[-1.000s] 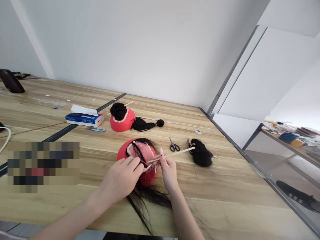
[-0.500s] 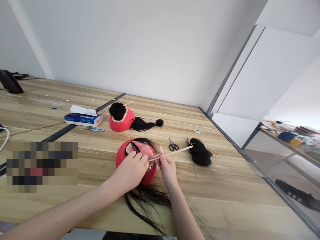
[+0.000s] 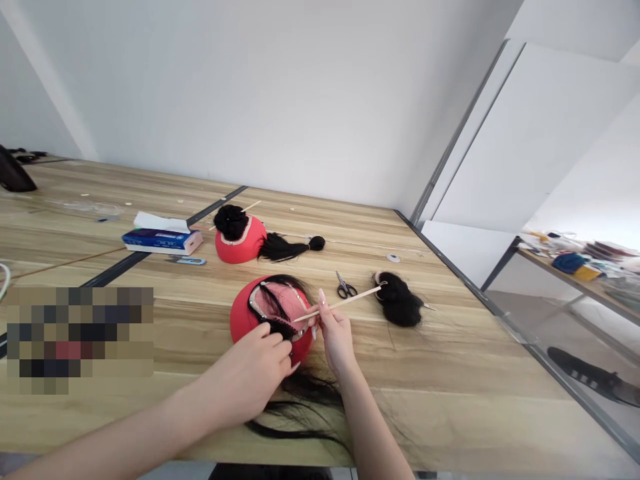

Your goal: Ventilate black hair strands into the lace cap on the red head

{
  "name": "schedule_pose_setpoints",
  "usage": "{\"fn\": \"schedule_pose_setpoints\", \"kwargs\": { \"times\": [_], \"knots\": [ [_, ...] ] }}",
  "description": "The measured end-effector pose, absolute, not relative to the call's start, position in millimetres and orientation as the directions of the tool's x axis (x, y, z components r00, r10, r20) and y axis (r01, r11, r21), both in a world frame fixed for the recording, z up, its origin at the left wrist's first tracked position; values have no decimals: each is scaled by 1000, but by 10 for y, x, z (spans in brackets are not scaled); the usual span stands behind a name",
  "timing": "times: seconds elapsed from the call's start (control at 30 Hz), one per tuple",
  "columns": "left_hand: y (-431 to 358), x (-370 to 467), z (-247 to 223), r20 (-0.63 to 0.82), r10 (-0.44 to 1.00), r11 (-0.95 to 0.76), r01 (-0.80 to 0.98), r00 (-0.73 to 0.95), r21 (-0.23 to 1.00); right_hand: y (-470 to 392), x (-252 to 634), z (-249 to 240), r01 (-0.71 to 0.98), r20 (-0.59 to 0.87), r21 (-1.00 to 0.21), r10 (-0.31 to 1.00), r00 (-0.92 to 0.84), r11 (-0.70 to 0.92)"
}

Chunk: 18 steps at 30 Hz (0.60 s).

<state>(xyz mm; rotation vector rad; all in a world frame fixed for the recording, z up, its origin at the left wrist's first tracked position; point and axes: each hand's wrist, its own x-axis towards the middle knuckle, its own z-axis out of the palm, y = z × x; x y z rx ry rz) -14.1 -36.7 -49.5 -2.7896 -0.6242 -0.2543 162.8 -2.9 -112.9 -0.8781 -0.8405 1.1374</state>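
Note:
A red dome-shaped form (image 3: 242,319) sits on the wooden table in front of me, with pinned netting (image 3: 295,301) and black hair strands on it. My right hand (image 3: 332,325) is closed on a thin pale stick (image 3: 356,297), whose left tip points over the netting. My left hand (image 3: 267,367) lies at the near side of the form with its fingers bent together against the dark hair; what they pinch is too small to make out. Long black strands (image 3: 300,435) trail from the form toward the table's near edge.
Small scissors (image 3: 345,287) and a black hair bundle (image 3: 400,303) lie to the right. Behind stand another red form (image 3: 237,250) with hair, a blue tissue box (image 3: 160,241) and a blue cutter (image 3: 193,261). A shelf (image 3: 555,262) holds mixed items.
My left hand has moved down and slightly left, uncovering more netting and the stick's tip. The loose strands at the near side have shifted. My right hand still holds the stick.

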Motion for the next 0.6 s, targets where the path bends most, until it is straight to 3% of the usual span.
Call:
{"fn": "schedule_pose_setpoints", "kwargs": {
  "times": [0.17, 0.37, 0.6],
  "knots": [
    [-522, -186, -453, 251, 242, -914, 307, 937, -266, -39, 1630, -1127, -397, 121, -898, 974, 191, 190],
    [-289, -182, -329, 415, 356, -814, 496, 837, -303, -20, 1640, -1149, -409, 113, -892, 971, 210, 192],
    [-61, -20, -414, 319, 449, -755, 545, 835, -364, -34, 1630, -1097, -411, 104, -893, 973, 206, 183]
  ]
}}
